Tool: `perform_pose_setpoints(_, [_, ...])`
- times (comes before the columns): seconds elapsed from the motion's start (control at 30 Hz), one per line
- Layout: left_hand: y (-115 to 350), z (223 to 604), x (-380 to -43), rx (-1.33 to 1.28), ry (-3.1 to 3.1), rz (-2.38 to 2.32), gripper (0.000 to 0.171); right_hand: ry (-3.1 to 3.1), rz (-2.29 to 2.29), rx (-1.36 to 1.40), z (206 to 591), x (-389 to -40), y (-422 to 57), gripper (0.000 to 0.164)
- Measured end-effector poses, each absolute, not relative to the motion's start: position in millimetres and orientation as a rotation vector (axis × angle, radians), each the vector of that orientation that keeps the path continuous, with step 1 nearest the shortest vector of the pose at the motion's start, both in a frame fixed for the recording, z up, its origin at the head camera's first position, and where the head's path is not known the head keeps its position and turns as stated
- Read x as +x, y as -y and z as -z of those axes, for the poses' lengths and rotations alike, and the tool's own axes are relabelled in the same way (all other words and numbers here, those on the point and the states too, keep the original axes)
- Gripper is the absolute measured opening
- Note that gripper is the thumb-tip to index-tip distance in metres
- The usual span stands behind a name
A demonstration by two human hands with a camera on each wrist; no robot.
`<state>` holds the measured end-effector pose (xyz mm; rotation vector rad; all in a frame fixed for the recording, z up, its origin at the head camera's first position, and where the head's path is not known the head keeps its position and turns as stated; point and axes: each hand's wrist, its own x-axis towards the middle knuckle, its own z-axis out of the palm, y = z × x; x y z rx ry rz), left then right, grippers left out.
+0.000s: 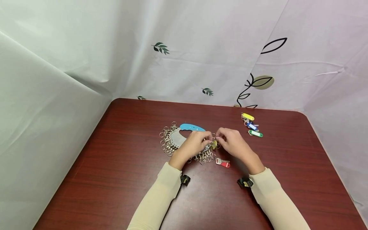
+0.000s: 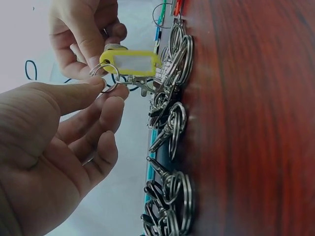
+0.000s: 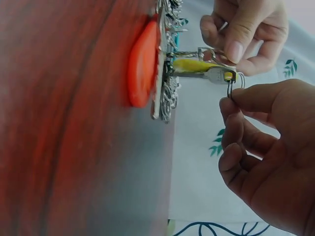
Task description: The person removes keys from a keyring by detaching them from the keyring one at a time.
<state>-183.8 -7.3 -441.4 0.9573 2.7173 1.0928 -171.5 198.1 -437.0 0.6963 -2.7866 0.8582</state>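
My left hand (image 1: 194,143) pinches the ring of a metal snap hook (image 3: 189,54) between thumb and forefinger. That hook is one of several on a grey key-holder plate (image 1: 176,138) with a blue handle (image 1: 192,127). Close beside it, my right hand (image 1: 231,142) pinches a split ring (image 3: 236,84) bearing a key (image 3: 216,74) and a yellow key tag (image 2: 132,62). The two rings meet between the fingertips; whether they are linked cannot be told. Just in front of the hands, a key (image 1: 219,161) with a red tag (image 1: 226,164) lies on the table.
At the back right of the brown table (image 1: 115,179) lie more keys with a yellow tag (image 1: 248,116), a blue tag (image 1: 252,126) and a green tag (image 1: 256,133). A white patterned curtain (image 1: 178,70) hangs behind the table and along its sides.
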Motion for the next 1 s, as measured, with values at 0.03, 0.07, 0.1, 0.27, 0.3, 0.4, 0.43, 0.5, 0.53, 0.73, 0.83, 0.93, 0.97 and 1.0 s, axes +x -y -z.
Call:
perform_pose_setpoints(0.03, [7.3,441.1,-183.7,0.948,-2.718,-1.091,0.006,2.783,-0.855,0.695,435.8,-171.6,-198.9,0.005])
perform_pose_setpoints(0.07, [7.3,440.6,-183.5,0.936,-2.715,-1.091,0.006,2.777,-0.854,0.693,434.5,-171.7,-199.8,0.004])
perform_pose_setpoints(0.1, [7.3,440.3,-183.4,0.926,-2.715,-1.088,0.006,2.769,-0.854,0.692,433.0,-171.8,-200.7,0.004])
perform_pose_setpoints(0.27, [4.3,438.4,-183.7,0.913,-2.716,-1.033,0.006,2.706,-0.860,0.693,427.0,-172.3,-207.1,0.007])
perform_pose_setpoints(0.3, [2.8,438.3,-184.0,0.923,-2.717,-1.013,0.008,2.693,-0.859,0.692,426.2,-172.3,-209.1,0.008])
perform_pose_setpoints(0.4, [-3.6,436.9,-185.2,0.968,-2.723,-0.932,0.012,2.667,-0.852,0.679,422.9,-171.6,-215.9,0.011])
perform_pose_setpoints(0.43, [-6.0,436.5,-185.5,0.982,-2.722,-0.906,0.013,2.665,-0.849,0.669,421.5,-171.4,-218.5,0.011])
perform_pose_setpoints(0.5, [-10.9,435.7,-186.2,1.017,-2.720,-0.847,0.013,2.665,-0.856,0.645,417.9,-170.6,-223.7,0.010])
perform_pose_setpoints(0.53, [-13.0,435.4,-186.5,1.032,-2.720,-0.814,0.012,2.670,-0.858,0.629,415.8,-170.2,-226.0,0.009])
perform_pose_setpoints(0.73, [-16.2,436.4,-188.0,1.083,-2.721,-0.686,0.013,2.673,-0.869,0.543,409.6,-167.9,-242.8,0.010])
perform_pose_setpoints(0.83, [-10.4,435.4,-188.6,1.076,-2.725,-0.693,0.014,2.661,-0.852,0.531,411.3,-167.6,-253.9,0.011])
perform_pose_setpoints(0.93, [-0.4,432.7,-188.8,1.084,-2.741,-0.692,0.013,2.655,-0.814,0.531,413.9,-166.7,-267.6,0.012])
perform_pose_setpoints(0.97, [3.5,431.9,-188.8,1.086,-2.749,-0.687,0.013,2.652,-0.799,0.535,414.8,-166.4,-272.5,0.013])
perform_pose_setpoints(1.0, [7.7,430.6,-188.5,1.083,-2.753,-0.686,0.011,2.650,-0.783,0.540,415.4,-166.0,-277.3,0.013])
